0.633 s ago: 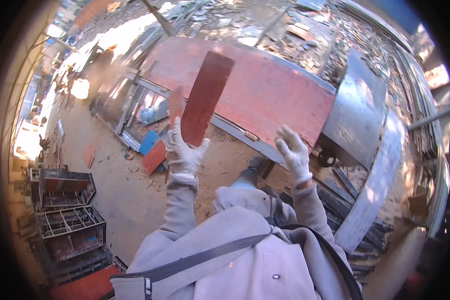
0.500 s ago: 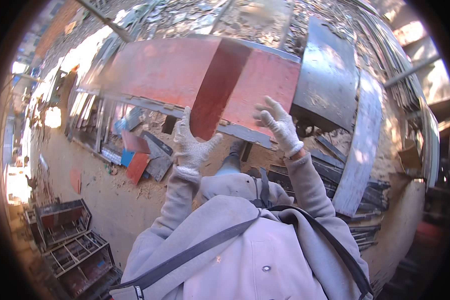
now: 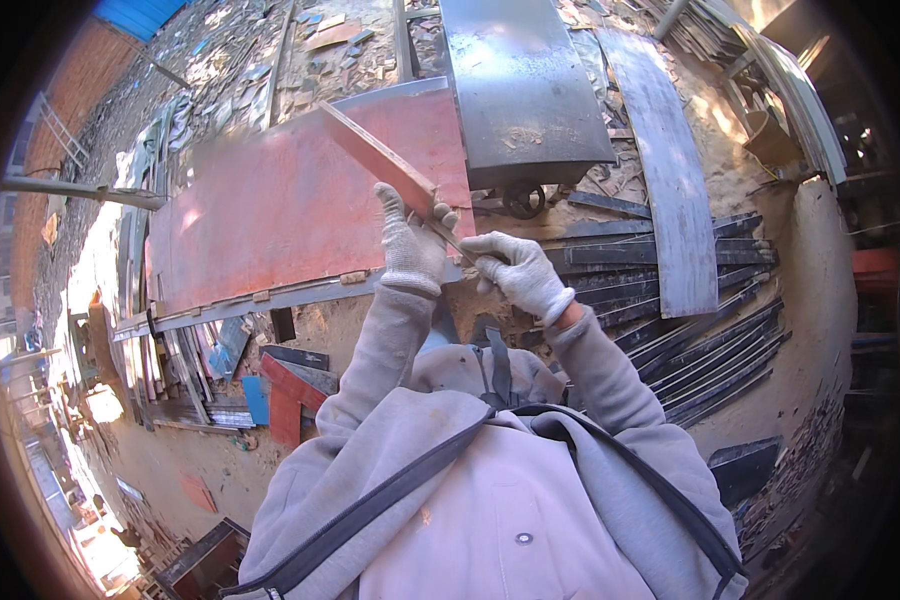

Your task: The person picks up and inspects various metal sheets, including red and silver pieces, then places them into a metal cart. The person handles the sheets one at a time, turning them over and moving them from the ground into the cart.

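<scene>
Head view, and here's the board [image 3: 382, 168], up at eleven o'clock from the middle, tilted over the red panel [image 3: 290, 215], its far end aimed toward ten. Left hand [image 3: 410, 243] has it near the close end: a digit stands up along the left side, others curl in at the right, though which is the thumb I can't tell. Right hand [image 3: 522, 280] comes in from four o'clock, thumb and forefinger seemingly pinching the near tip, the remaining fingers bent inward. Slim piece, pale raw edge, reddish face: I'd call it stiff and fairly light, yet long enough to tip forward from this end-hold. Gloves ought to help against splinters; a dusty face might slide a little. Best grip, I'd judge, is across both long edges nearer mid-length, the second hand steadying the tip; that thin edge may chip if squeezed hard. Around it: metal box [image 3: 525, 90] toward one, grey plank [image 3: 660, 185] at two, dark strips [image 3: 725, 345] between three and four.
</scene>
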The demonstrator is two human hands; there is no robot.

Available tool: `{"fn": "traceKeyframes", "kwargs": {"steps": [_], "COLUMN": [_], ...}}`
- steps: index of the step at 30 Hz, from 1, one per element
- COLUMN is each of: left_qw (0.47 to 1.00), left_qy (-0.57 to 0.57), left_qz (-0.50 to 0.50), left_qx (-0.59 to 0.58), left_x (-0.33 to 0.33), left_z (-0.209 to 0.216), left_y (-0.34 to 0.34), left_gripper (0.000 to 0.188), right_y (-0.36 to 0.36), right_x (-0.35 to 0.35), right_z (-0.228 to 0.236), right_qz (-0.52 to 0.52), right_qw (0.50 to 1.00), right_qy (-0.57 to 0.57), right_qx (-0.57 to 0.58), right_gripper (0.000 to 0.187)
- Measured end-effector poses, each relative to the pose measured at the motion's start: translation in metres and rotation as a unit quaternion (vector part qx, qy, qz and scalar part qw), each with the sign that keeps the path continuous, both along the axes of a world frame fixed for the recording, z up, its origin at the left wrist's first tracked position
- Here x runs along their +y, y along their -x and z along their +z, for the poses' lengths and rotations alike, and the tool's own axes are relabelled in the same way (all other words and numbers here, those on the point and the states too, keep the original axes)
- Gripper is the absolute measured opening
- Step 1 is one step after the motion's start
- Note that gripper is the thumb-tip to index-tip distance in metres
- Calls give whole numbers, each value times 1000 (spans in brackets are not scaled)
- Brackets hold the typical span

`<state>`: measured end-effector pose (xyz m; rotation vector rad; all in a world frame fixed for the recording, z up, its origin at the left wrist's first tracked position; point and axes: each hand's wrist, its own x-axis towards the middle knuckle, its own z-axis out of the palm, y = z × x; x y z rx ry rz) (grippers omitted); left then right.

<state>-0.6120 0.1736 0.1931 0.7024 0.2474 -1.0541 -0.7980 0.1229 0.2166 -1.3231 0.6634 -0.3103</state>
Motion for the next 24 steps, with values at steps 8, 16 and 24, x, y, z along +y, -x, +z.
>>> {"fn": "traceKeyframes", "kwargs": {"steps": [8, 16, 24], "left_qw": [981, 978, 873], "left_qy": [-148, -167, -267], "left_qz": [48, 46, -107], "left_qx": [-119, -114, -393], "left_x": [-22, -88, -171], "left_z": [-66, -135, -154], "left_y": [-155, -210, -323], "left_gripper": [27, 56, 98], "right_y": [32, -77, -166], "right_x": [-120, -194, -343], "right_z": [-20, -103, -163], "right_qz": [112, 65, 121], "right_qw": [983, 792, 675], "right_qy": [34, 571, 639], "right_qx": [138, 207, 348], "right_gripper": [32, 15, 24]}}
